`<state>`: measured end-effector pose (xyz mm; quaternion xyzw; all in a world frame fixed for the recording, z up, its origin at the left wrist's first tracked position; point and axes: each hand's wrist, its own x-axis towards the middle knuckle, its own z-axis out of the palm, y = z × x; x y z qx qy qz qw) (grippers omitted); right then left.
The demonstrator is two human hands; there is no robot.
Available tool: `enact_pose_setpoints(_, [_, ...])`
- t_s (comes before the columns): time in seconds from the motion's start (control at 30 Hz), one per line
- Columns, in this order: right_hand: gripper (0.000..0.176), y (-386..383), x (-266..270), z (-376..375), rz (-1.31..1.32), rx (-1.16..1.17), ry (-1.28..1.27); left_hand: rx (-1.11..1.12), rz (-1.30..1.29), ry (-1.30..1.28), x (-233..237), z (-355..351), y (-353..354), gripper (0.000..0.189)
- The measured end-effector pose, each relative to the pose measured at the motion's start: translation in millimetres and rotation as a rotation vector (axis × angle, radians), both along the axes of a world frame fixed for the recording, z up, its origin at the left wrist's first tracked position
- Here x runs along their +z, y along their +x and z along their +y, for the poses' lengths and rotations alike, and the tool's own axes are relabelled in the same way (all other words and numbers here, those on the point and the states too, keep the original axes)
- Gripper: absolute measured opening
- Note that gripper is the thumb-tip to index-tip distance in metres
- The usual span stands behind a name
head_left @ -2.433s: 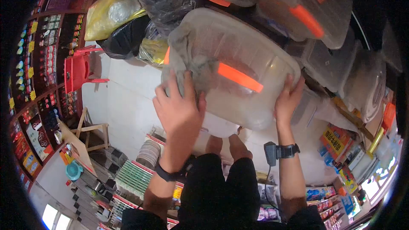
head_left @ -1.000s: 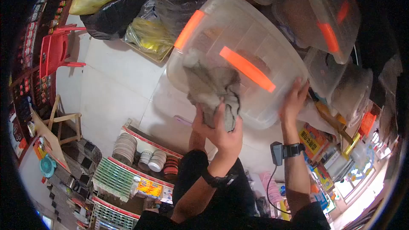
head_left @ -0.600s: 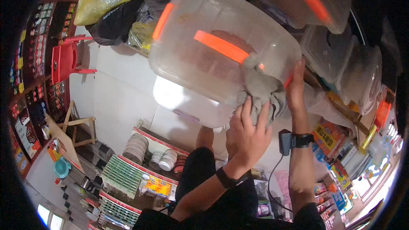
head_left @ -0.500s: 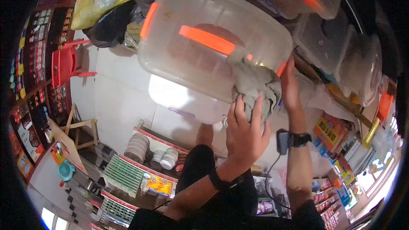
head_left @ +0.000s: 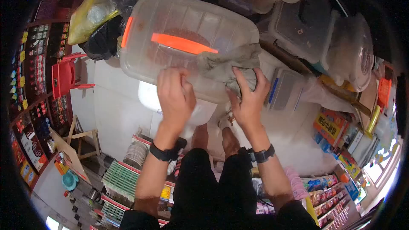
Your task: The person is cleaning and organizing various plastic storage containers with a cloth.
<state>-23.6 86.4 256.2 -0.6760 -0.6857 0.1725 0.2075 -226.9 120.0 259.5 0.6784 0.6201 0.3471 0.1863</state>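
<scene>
A large translucent storage box (head_left: 140, 55) with orange handles lies in front of me. A grey-green cloth (head_left: 230, 61) is crumpled over its right front part. My right hand (head_left: 250, 98) grips the cloth's near edge between thumb and fingers, at the box's right front corner. My left hand (head_left: 174, 96) is at the box's front edge, left of the cloth, its fingers curled together; whether anything is inside them is hidden. A white translucent container (head_left: 204, 113) shows below the box, partly behind my left hand.
More lidded boxes (head_left: 302, 25) stand at the upper right, and a grey box with a blue clip (head_left: 285, 89) sits right of the cloth. A red chair (head_left: 64, 76) is on the left. Stacked plates (head_left: 136, 153) and green racks (head_left: 121, 176) are at the lower left.
My left hand has let go of the cloth and moved left to the box's front edge. My right hand has left the box's right side and taken the cloth. The view has shifted.
</scene>
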Motion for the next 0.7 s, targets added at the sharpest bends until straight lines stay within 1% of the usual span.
enact_pose_setpoints(0.03, [0.060, 4, 3, 8, -0.080, 0.067, 0.033, -0.001, 0.047, 0.009, -6, 8, -9, 0.017])
enact_pose_setpoints(0.07, [0.060, 8, 9, 17, -0.081, 0.069, 0.035, -0.002, 0.094, 0.014, -11, 12, -12, 0.014])
enact_pose_setpoints(0.1, [0.056, 11, 19, 30, -0.135, 0.156, 0.016, 0.002, 0.092, 0.015, -16, 13, -11, 0.014])
enact_pose_setpoints(0.13, [0.052, 13, 27, 45, -0.189, 0.244, -0.001, 0.020, 0.148, 0.041, -20, 15, -7, 0.012])
enact_pose_setpoints(0.17, [0.052, 10, 33, 64, -0.192, 0.248, 0.003, 0.036, 0.202, 0.065, -24, 16, -4, 0.011])
enact_pose_setpoints(0.2, [0.050, 6, 37, 83, -0.268, 0.252, 0.054, 0.039, 0.197, 0.063, -25, 16, -4, 0.011])
enact_pose_setpoints(0.23, [0.048, 2, 36, 97, -0.344, 0.257, 0.101, 0.034, 0.246, 0.075, -26, 14, -4, 0.010])
enact_pose_setpoints(0.27, [0.048, 0, 31, 110, -0.348, 0.259, 0.095, 0.027, 0.296, 0.088, -25, 12, -4, 0.010])
enact_pose_setpoints(0.33, [0.047, -2, 27, 133, -0.252, 0.212, 0.096, 0.037, 0.303, 0.089, -23, 17, -4, 0.011])
enact_pose_setpoints(0.37, [0.047, -1, 28, 128, -0.257, 0.214, 0.095, 0.040, 0.314, 0.079, -21, 17, -4, 0.012])
enact_pose_setpoints(0.43, [0.052, 2, 26, 98, -0.409, 0.318, 0.092, 0.054, 0.280, 0.103, -23, 13, -4, 0.013])
enact_pose_setpoints(0.5, [0.054, 2, 33, 53, -0.257, 0.458, 0.026, 0.081, 0.250, 0.150, -27, 17, -5, 0.015])
enact_pose_setpoints(0.53, [0.054, 1, 35, 39, -0.264, 0.464, 0.026, 0.090, 0.212, 0.176, -28, 16, -5, 0.016])
enact_pose_setpoints(0.57, [0.054, -1, 35, 28, -0.195, 0.500, -0.004, 0.101, 0.174, 0.200, -30, 13, -5, 0.018])
enact_pose_setpoints(0.6, [0.054, -2, 35, 25, -0.126, 0.535, -0.034, 0.110, 0.169, 0.200, -31, 11, -6, 0.018])
enact_pose_setpoints(0.63, [0.054, -2, 36, 36, -0.130, 0.541, -0.033, 0.109, 0.156, 0.185, -31, 9, -6, 0.019])
enact_pose_setpoints(0.7, [0.049, -2, 36, 83, -0.341, 0.491, 0.035, 0.116, 0.133, 0.174, -34, 11, -5, 0.020])
